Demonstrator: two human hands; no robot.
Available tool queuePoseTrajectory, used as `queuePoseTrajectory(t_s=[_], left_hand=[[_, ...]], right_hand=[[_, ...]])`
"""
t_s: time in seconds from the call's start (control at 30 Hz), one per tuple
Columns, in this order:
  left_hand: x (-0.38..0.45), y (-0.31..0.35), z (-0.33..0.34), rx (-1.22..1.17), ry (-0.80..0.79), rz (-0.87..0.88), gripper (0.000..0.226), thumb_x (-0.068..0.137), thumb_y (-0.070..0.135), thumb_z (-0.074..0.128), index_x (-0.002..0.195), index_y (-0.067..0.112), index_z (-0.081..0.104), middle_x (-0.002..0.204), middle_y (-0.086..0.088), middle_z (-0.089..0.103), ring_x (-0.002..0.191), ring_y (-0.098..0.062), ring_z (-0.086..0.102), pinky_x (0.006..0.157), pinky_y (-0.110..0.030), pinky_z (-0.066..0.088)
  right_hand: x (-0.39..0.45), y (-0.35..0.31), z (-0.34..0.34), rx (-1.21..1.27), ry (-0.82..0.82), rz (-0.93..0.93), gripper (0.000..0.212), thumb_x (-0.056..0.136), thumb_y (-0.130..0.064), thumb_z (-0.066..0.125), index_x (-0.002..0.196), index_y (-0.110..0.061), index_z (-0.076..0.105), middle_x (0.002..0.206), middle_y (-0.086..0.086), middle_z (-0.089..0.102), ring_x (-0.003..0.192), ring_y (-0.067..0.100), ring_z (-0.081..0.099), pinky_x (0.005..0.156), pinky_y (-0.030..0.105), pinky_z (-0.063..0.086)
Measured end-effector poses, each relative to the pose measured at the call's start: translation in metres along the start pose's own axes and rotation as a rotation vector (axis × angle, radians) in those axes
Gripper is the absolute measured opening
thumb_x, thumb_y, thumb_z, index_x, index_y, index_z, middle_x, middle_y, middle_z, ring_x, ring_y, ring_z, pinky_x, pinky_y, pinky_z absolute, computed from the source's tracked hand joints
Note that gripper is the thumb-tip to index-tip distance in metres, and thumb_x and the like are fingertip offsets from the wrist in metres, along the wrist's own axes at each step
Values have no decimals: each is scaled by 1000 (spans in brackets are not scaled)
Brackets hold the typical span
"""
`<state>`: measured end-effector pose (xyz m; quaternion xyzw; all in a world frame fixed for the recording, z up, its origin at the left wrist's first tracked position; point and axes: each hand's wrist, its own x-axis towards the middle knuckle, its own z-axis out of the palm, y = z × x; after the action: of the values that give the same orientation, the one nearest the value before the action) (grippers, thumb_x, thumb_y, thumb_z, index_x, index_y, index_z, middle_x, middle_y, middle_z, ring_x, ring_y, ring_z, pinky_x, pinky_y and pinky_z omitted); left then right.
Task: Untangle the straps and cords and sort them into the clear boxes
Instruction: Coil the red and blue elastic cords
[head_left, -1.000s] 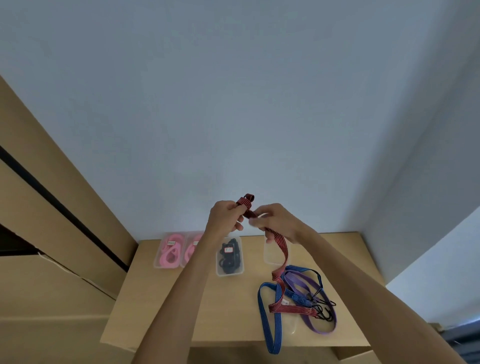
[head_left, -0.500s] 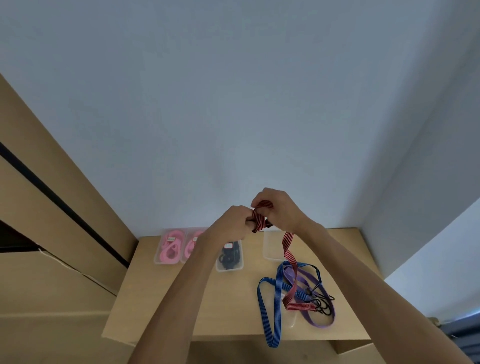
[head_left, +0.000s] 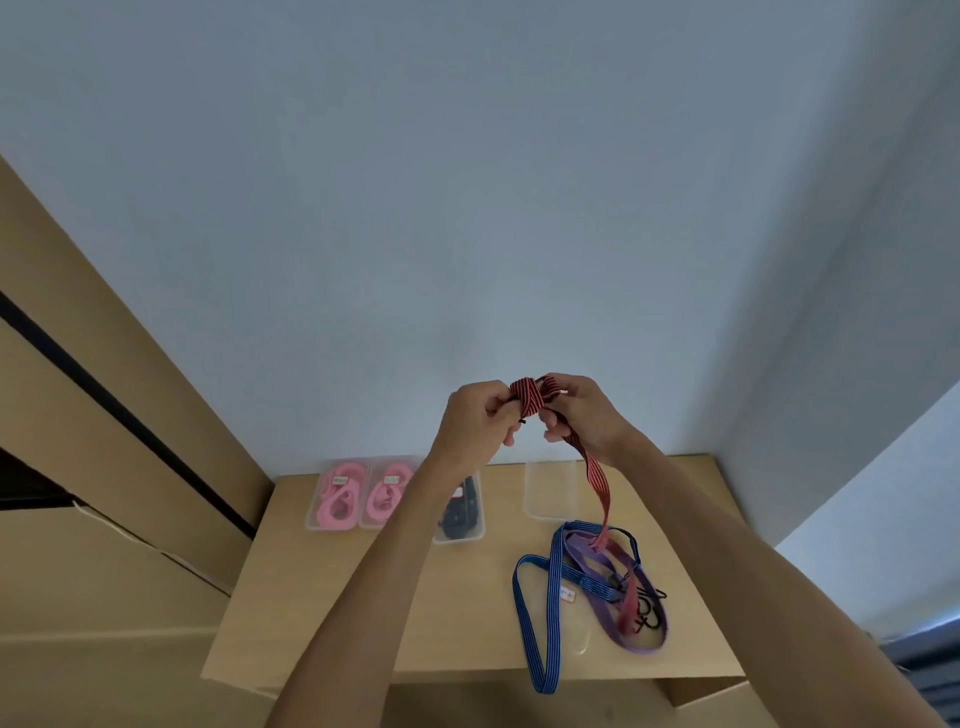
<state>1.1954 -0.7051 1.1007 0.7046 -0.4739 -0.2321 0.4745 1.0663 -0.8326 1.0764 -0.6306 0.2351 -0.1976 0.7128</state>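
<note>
You wind the red striped strap (head_left: 531, 396) between gripping left hand (head_left: 475, 418) and right hand (head_left: 576, 415), its tail trailing into the tangle beside the empty clear box (head_left: 550, 491); next, free that tail.

Red striped strap (head_left: 535, 397), partly coiled

A wooden table (head_left: 363, 613) stands against a grey wall (head_left: 467, 208) (cabinet (head_left: 104, 364) alongside).

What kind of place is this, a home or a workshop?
Probably a plain indoor room, perhaps a home corner: a small wooden table against bare white walls, with wooden furniture panels beside it. No workshop tools show.
</note>
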Motion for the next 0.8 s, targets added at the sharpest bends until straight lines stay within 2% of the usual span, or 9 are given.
queuePoseTrajectory(t_s=[0.07, 0.17, 0.23, 0.33, 0.43, 0.5, 0.63, 0.7, 0.8], left_hand=[[1, -1, 1, -30, 52, -14, 19, 92, 6, 59, 75, 1, 64, 54, 0, 62, 48, -10, 55, 52, -18, 40], [4, -1, 3, -57, 130, -34, 22, 92, 4, 57, 70, 2, 63, 51, 5, 60, 46, -8, 53, 51, -15, 42], [5, -2, 2, -68, 186, -70, 23, 91, 3, 56, 70, 2, 65, 51, 6, 61, 45, -6, 54, 51, -14, 43], [12, -9, -3, -33, 244, -136, 23, 91, 4, 56, 72, 0, 67, 54, 1, 64, 44, -5, 56, 50, -16, 44], [15, -20, -7, -10, 270, -208, 23, 92, 6, 57, 72, 0, 67, 57, -3, 64, 42, -5, 55, 51, -19, 48], [16, -25, -11, -21, 291, -238, 24, 91, 7, 58, 69, 3, 67, 55, -1, 63, 41, -5, 55, 50, -19, 48], [22, -30, -18, -130, 305, -265, 21, 91, 10, 62, 72, 6, 69, 55, 0, 63, 47, -11, 55, 52, -23, 47], [24, -30, -16, -87, 297, -260, 23, 91, 9, 62, 69, 10, 69, 54, 2, 63, 45, -9, 56, 49, -19, 44], [24, -32, -11, 89, 291, -252, 25, 88, 5, 60, 65, 8, 67, 59, -8, 66, 44, -13, 62, 43, -19, 43]], right_hand=[[-2, 1, 5, -22, 3, 2, 39, 99, 2, 39, 85, -16, 71, 57, 4, 43, 48, 15, 30, 54, 30, 38], [-5, 1, 12, -30, 22, 36, 48, 105, -10, 41, 69, -26, 69, 58, 3, 40, 46, 15, 32, 65, 38, 48], [-5, 4, 19, -66, 29, 45, 38, 106, -18, 41, 80, -19, 70, 58, 4, 39, 45, 15, 34, 65, 38, 53], [-4, 6, 24, -174, 15, 49, 33, 106, -27, 42, 102, -9, 70, 58, 1, 38, 47, 14, 34, 53, 30, 51], [-1, 3, 23, -406, 2, 2, 18, 99, -25, 57, 100, -15, 72, 56, -5, 35, 50, 10, 36, 50, 24, 49], [3, -2, 21, -538, 10, -28, 17, 96, -21, 58, 97, -13, 73, 57, -5, 36, 54, 10, 38, 50, 23, 50], [7, -8, 15, -538, 86, 6, 22, 97, -18, 54, 102, -14, 75, 57, -8, 42, 54, 8, 42, 47, 21, 47], [7, -8, 16, -563, 89, 25, 20, 96, -19, 56, 94, -12, 74, 59, -4, 44, 54, 9, 44, 47, 21, 47], [3, -11, 24, -813, 15, 5, 24, 89, -18, 63, 71, -3, 60, 58, 4, 46, 49, 16, 47, 49, 28, 46]])
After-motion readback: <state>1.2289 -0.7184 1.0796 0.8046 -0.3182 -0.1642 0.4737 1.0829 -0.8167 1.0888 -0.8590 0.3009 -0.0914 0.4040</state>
